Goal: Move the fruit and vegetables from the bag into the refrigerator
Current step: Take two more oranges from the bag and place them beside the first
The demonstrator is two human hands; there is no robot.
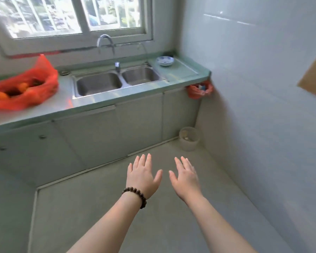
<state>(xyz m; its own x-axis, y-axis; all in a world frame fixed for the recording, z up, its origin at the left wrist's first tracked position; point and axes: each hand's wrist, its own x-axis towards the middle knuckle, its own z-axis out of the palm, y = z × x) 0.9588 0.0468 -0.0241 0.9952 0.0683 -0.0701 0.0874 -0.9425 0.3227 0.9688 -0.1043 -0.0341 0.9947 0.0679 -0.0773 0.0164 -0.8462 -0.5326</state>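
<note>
Left hand (142, 176), beaded bracelet (135, 196) at the wrist, and right hand (186, 178) are held out side by side above the floor, fingers (146, 160) straight and spread, grasping nothing. Red bag (24, 88) lies open on the bench (49, 110) left of the double sink (117, 81), well apart from both hands. Orange fruit (0, 95) and darker items show inside the bag.
</note>
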